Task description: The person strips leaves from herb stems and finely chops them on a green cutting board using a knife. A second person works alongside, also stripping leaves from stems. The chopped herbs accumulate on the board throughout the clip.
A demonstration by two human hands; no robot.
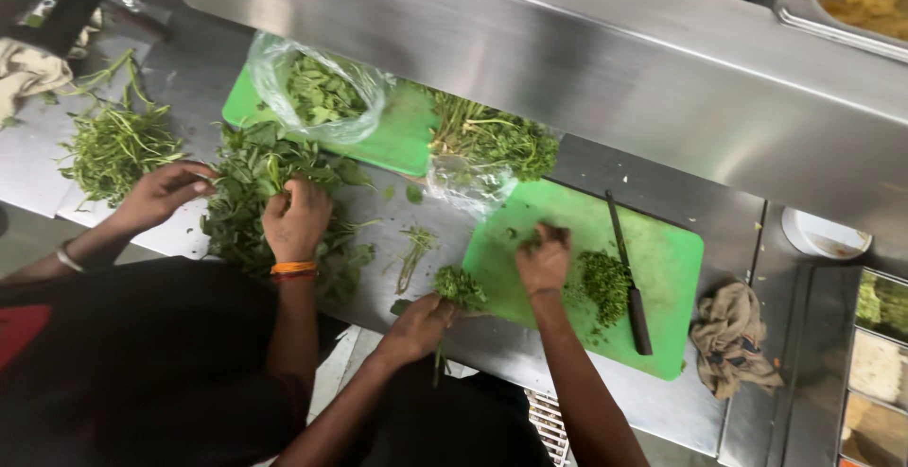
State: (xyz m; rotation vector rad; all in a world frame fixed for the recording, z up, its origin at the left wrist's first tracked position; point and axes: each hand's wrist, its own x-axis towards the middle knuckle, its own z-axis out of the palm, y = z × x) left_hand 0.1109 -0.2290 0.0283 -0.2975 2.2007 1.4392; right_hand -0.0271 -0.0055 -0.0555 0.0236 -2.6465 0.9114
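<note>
Head view: left hand point(416, 325) clamped on a herb bunch point(459, 285) at the near edge of a green board point(662, 250). Right hand point(543, 257) closed, pinching leaves on the board, beside chopped herbs point(605, 280) and a knife point(630, 278). Co-worker's hands point(295, 216) sort a leaf pile point(251, 179) on the steel tabletop point(662, 410).
</note>
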